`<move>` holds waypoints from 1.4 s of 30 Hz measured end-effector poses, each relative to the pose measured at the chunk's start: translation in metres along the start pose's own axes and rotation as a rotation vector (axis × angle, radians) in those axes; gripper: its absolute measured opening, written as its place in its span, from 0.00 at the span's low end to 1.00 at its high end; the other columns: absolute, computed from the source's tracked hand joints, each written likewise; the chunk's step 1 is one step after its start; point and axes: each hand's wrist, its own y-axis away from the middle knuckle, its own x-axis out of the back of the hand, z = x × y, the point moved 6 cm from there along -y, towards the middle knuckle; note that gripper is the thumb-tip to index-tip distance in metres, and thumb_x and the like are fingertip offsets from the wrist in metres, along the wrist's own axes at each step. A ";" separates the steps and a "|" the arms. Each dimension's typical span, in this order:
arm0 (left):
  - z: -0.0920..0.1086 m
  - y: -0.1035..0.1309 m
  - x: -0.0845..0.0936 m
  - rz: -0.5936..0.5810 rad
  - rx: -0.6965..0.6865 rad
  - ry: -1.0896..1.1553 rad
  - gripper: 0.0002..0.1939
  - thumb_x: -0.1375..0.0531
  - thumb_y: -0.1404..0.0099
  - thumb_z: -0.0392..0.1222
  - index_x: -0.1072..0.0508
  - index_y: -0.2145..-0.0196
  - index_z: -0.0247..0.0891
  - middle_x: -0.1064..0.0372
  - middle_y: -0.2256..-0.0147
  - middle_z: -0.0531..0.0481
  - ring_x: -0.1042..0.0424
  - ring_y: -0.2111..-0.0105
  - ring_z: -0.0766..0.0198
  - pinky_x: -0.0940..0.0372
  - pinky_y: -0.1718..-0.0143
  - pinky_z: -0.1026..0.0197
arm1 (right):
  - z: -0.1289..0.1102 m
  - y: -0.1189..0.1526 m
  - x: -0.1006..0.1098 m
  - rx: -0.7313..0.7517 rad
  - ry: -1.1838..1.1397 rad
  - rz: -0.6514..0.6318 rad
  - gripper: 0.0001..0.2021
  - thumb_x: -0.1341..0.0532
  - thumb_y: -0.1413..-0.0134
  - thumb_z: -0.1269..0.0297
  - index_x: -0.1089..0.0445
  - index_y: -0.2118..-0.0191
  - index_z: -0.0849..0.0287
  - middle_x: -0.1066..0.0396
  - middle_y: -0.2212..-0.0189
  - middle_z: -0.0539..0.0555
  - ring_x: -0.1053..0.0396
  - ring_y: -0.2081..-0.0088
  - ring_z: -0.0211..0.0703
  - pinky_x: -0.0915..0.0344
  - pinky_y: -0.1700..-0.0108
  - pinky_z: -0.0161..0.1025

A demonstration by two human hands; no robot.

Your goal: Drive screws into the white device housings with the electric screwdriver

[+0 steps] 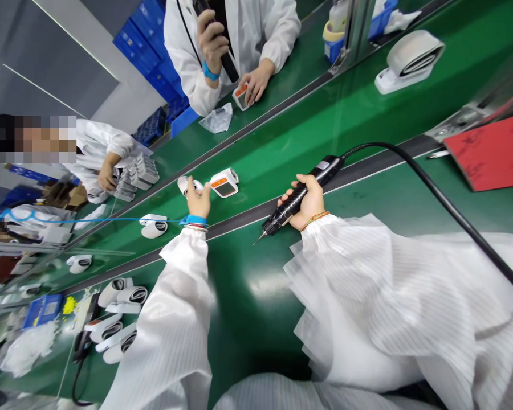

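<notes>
My right hand (pixel 310 199) is wrapped round a black electric screwdriver (pixel 297 199); its thin bit points down and left above the green table, and its cable runs off to the right. My left hand (pixel 198 202) is stretched over the green belt with finger and thumb apart. Right at its fingers lies a white cuffed monitor (pixel 183 185), partly hidden behind them; whether they touch it is unclear. Beside the thumb rests a white wrist blood pressure monitor (pixel 224 184) with orange buttons and a grey screen. A blue wrist strap (pixel 194 220) with a cord circles my left wrist.
More cuffed monitors (pixel 154 225) lie along the belt, one (pixel 410 60) at far right. Several (pixel 122 296) sit on the table at left, near another black screwdriver (pixel 83 336). A red board (pixel 491 152) lies at right. Across the belt, a co-worker's hand (pixel 259 82) rests on a monitor.
</notes>
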 end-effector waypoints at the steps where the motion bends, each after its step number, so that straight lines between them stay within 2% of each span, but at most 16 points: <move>1: 0.010 0.001 -0.010 -0.035 -0.062 -0.072 0.28 0.49 0.34 0.51 0.47 0.43 0.29 0.35 0.72 0.53 0.32 0.71 0.68 0.37 0.63 0.63 | 0.000 0.000 0.000 -0.001 0.002 0.003 0.10 0.42 0.55 0.59 0.44 0.74 0.57 0.44 0.85 0.45 0.42 0.84 0.34 0.39 0.81 0.33; 4: 0.024 0.003 -0.033 -0.145 0.007 -0.128 0.30 0.47 0.36 0.55 0.46 0.43 0.37 0.35 0.75 0.54 0.32 0.75 0.64 0.38 0.67 0.62 | 0.000 0.002 0.000 0.000 0.005 0.005 0.10 0.43 0.54 0.59 0.44 0.74 0.57 0.44 0.85 0.44 0.42 0.84 0.33 0.40 0.81 0.33; 7: 0.038 0.007 -0.037 -0.187 0.046 -0.165 0.22 0.50 0.34 0.55 0.40 0.50 0.39 0.35 0.75 0.54 0.34 0.78 0.65 0.39 0.69 0.62 | 0.000 0.002 -0.001 0.002 0.004 -0.001 0.09 0.43 0.55 0.59 0.44 0.74 0.57 0.44 0.86 0.44 0.43 0.84 0.33 0.40 0.81 0.33; 10: 0.049 0.020 -0.023 -0.179 0.017 -0.182 0.18 0.53 0.33 0.55 0.35 0.61 0.39 0.37 0.78 0.55 0.36 0.78 0.66 0.41 0.69 0.63 | 0.000 0.003 -0.002 0.003 0.001 -0.003 0.09 0.43 0.55 0.60 0.44 0.74 0.57 0.44 0.86 0.44 0.43 0.84 0.33 0.39 0.81 0.33; 14: 0.062 0.058 0.006 -0.227 -0.264 -0.322 0.16 0.51 0.34 0.54 0.35 0.67 0.39 0.40 0.77 0.55 0.38 0.75 0.66 0.42 0.67 0.64 | 0.000 0.003 -0.002 0.004 -0.001 -0.005 0.10 0.42 0.55 0.59 0.44 0.74 0.57 0.44 0.86 0.44 0.43 0.84 0.33 0.40 0.81 0.33; 16: 0.065 0.083 0.016 -0.297 -0.422 -0.415 0.15 0.49 0.35 0.53 0.34 0.67 0.39 0.39 0.74 0.53 0.38 0.72 0.65 0.42 0.66 0.64 | 0.001 0.003 -0.002 0.002 0.003 -0.006 0.10 0.42 0.55 0.59 0.44 0.75 0.57 0.44 0.86 0.44 0.43 0.84 0.34 0.40 0.81 0.33; 19: 0.067 0.123 0.021 -0.437 -0.585 -0.517 0.16 0.47 0.37 0.54 0.32 0.66 0.38 0.37 0.68 0.49 0.36 0.67 0.64 0.39 0.63 0.63 | 0.001 0.003 -0.001 0.001 0.014 -0.005 0.10 0.42 0.55 0.59 0.44 0.75 0.57 0.44 0.86 0.44 0.43 0.84 0.34 0.40 0.81 0.34; 22: 0.071 0.154 0.022 -0.524 -0.638 -0.500 0.15 0.47 0.36 0.53 0.29 0.63 0.39 0.37 0.64 0.47 0.35 0.65 0.63 0.37 0.62 0.62 | 0.001 0.003 0.001 0.002 0.032 0.002 0.10 0.42 0.55 0.59 0.43 0.75 0.57 0.44 0.86 0.45 0.42 0.84 0.34 0.39 0.81 0.34; 25: 0.072 0.172 0.036 -0.478 -0.603 -0.322 0.14 0.46 0.36 0.49 0.30 0.57 0.40 0.37 0.58 0.45 0.34 0.59 0.62 0.36 0.58 0.60 | 0.002 0.002 0.002 0.001 0.043 0.002 0.10 0.42 0.55 0.59 0.43 0.76 0.58 0.44 0.86 0.44 0.42 0.84 0.33 0.40 0.81 0.33; 28: 0.050 0.176 0.069 -0.247 -0.473 -0.208 0.13 0.46 0.36 0.46 0.31 0.56 0.40 0.34 0.56 0.45 0.34 0.55 0.60 0.37 0.53 0.58 | 0.002 0.002 0.002 -0.005 0.043 -0.004 0.10 0.42 0.55 0.59 0.43 0.76 0.58 0.44 0.86 0.44 0.42 0.84 0.33 0.40 0.81 0.33; 30: 0.017 0.177 0.094 -0.043 -0.288 -0.288 0.12 0.48 0.35 0.46 0.30 0.60 0.39 0.31 0.61 0.46 0.31 0.60 0.61 0.36 0.57 0.59 | 0.003 0.002 0.002 -0.011 0.042 -0.010 0.10 0.42 0.55 0.59 0.43 0.76 0.58 0.44 0.86 0.45 0.42 0.84 0.33 0.39 0.81 0.34; 31: -0.002 0.178 0.103 0.021 -0.181 -0.373 0.12 0.49 0.35 0.46 0.30 0.62 0.39 0.30 0.64 0.46 0.31 0.64 0.61 0.36 0.60 0.59 | 0.003 0.002 0.002 -0.013 0.042 -0.012 0.10 0.43 0.55 0.59 0.43 0.76 0.58 0.44 0.86 0.45 0.42 0.84 0.33 0.39 0.81 0.34; 33: -0.037 0.182 0.108 0.005 -0.002 -0.594 0.13 0.48 0.36 0.47 0.29 0.64 0.38 0.28 0.67 0.46 0.30 0.68 0.59 0.36 0.63 0.58 | 0.003 0.002 0.002 -0.016 0.041 -0.015 0.10 0.43 0.55 0.60 0.43 0.76 0.58 0.44 0.86 0.45 0.42 0.84 0.33 0.39 0.81 0.34; 36: -0.068 0.188 0.096 -0.168 0.113 -0.891 0.15 0.46 0.38 0.48 0.27 0.62 0.37 0.26 0.65 0.42 0.30 0.63 0.52 0.37 0.62 0.55 | 0.003 0.001 0.002 -0.019 0.043 -0.015 0.10 0.43 0.55 0.60 0.43 0.77 0.58 0.44 0.87 0.45 0.43 0.84 0.33 0.38 0.81 0.34; 38: -0.074 0.189 0.086 -0.207 0.135 -0.979 0.15 0.47 0.37 0.48 0.26 0.62 0.38 0.26 0.63 0.42 0.30 0.61 0.50 0.38 0.62 0.55 | 0.003 0.001 0.002 -0.018 0.044 -0.016 0.10 0.43 0.55 0.60 0.43 0.77 0.58 0.44 0.87 0.45 0.43 0.84 0.33 0.39 0.81 0.34; 42: -0.072 0.190 0.081 -0.184 0.149 -0.995 0.14 0.49 0.36 0.46 0.25 0.63 0.39 0.26 0.64 0.44 0.30 0.61 0.52 0.39 0.63 0.57 | 0.003 0.000 0.002 -0.015 0.042 -0.016 0.10 0.44 0.54 0.60 0.44 0.77 0.58 0.45 0.87 0.45 0.43 0.84 0.33 0.39 0.81 0.34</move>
